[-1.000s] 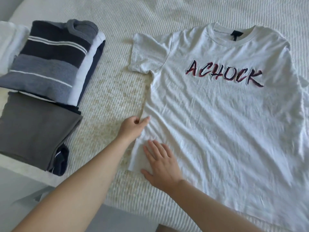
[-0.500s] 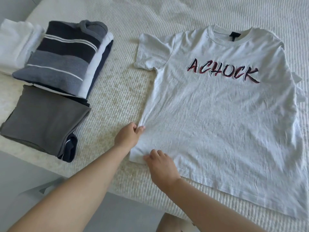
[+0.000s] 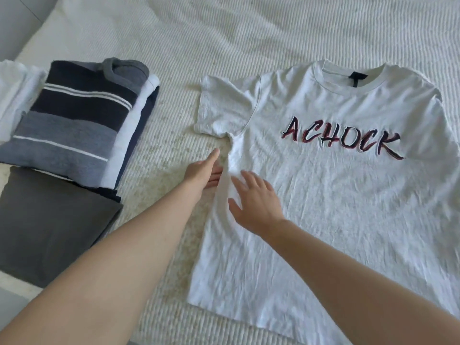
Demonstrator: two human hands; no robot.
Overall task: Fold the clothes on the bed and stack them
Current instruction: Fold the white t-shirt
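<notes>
A white T-shirt (image 3: 336,195) with dark "ACHOCK" lettering lies face up and spread out on the bed. My left hand (image 3: 204,171) lies at the shirt's left side seam just below the sleeve, fingers straight, some of them tucked under the fabric edge. My right hand (image 3: 256,202) rests flat on the shirt beside it with fingers spread. A stack of folded clothes sits to the left, topped by a navy and grey striped sweater (image 3: 74,123).
The bed (image 3: 224,41) has a ribbed white cover. A folded grey garment (image 3: 49,225) lies at the near left, by the bed's edge, and folded white cloth (image 3: 12,95) at the far left. Floor shows at the bottom left.
Both hands have slid up the shirt's left side from near the hem toward the armpit. My left hand has let go of its pinch and straightened; the right hand's fingers have spread.
</notes>
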